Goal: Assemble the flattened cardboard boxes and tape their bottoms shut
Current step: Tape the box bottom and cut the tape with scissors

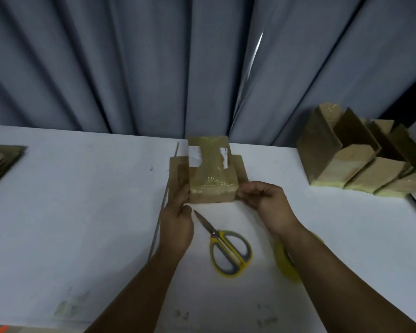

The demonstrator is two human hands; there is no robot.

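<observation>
Small cardboard box [211,174] sits centre frame on the white bench [82,212], taped side up; a glossy yellowish tape strip [210,162] runs front to back over it; flaps splay out low on both sides; torn white label bits under the tape.

Handling, as a judgement: prob. empty, so v. light; thin board, stiff at corners and folds but walls dent if squeezed; tape face is slick, so grip bare card at the side walls or near corners, not the strip or loose flaps.

Left hand [178,219] lies against the left flap and wall, fingers fairly straight, pressing not clenched; right hand [262,198] has fingers curled, pinching the near right corner.

Scissors [228,251], yellow/grey handles, lie just below the box btwn the forearms; yellow tape roll [283,260] partly hidden under the right forearm.

Finished boxes [360,164] stand grouped at right edge; flat stack [0,162] at far left; grey curtain [130,56] fills the top.
</observation>
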